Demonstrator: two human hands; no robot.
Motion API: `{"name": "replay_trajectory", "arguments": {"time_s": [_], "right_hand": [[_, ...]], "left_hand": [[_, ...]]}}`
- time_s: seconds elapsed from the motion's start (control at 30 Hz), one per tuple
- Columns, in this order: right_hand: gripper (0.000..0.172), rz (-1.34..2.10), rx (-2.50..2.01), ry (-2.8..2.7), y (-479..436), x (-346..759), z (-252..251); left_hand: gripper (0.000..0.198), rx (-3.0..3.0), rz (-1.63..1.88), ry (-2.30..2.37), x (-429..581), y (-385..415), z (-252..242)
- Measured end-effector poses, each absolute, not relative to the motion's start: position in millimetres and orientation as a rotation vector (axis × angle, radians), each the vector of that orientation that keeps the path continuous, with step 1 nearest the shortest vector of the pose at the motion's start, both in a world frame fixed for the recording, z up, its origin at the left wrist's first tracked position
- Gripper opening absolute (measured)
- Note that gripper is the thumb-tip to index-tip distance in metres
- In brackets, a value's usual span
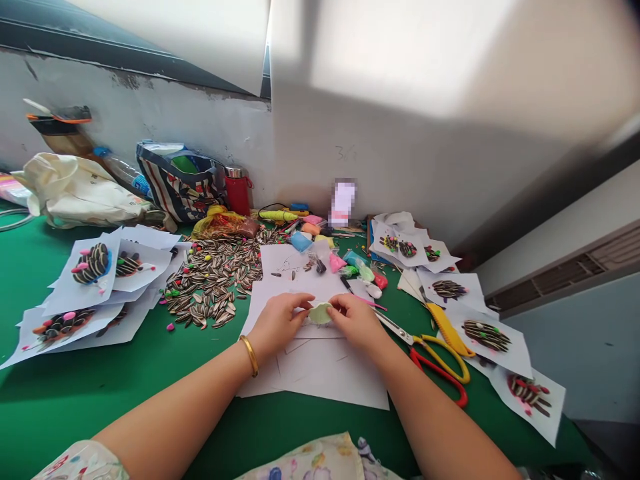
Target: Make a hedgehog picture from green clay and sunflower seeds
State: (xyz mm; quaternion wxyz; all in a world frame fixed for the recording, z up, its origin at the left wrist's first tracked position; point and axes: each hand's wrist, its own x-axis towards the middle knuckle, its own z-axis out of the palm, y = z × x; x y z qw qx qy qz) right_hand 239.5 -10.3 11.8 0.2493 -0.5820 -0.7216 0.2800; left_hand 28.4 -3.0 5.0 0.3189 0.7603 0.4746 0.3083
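1. I'm holding a flat piece of pale green modelling clay just above the middle of the white paper stack, and that stack is the spot I'm placing everything else from.
2. My left hand is coming in from the left side of the stack, with its fingers curling in and gripping the clay's left edge. A gold bangle is sitting on my left wrist.
3. My right hand is closing on the clay's right edge from the other side, its fingertips pinching it, so neither hand is letting go.
4. A heap of striped sunflower seeds is spreading across the green table, just left of the stack.
5. Seed-decorated paper cards are lying further left of the stack, and more cards are fanning out to its right.
6. Scissors with red and yellow handles are resting just right of the stack, near my right hand.
7. Packets of coloured clay, including a blue one and a pink one, are lying along the stack's far edge.
8. A red flask and a striped bag are standing beyond the stack, against the wall.
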Motion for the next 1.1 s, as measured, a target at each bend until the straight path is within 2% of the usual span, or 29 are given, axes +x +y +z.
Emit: {"name": "replay_trajectory", "arguments": {"time_s": [0.67, 0.83, 1.1], "right_hand": [[0.015, 0.74, -1.747, -1.978, -5, 241, 9], [0.015, 0.711, -1.739, -2.014, -6, 240, 11], [0.029, 0.691, -1.62, -2.133, -4, 243, 11]], "left_hand": [[0.03, 2.43, 0.756, 1.308, 33, -9, 4], [0.034, 2.655, 0.642, 1.147, 38, -20, 8], [0.042, 2.82, 0.407, 1.037, 41, -25, -1]]}}
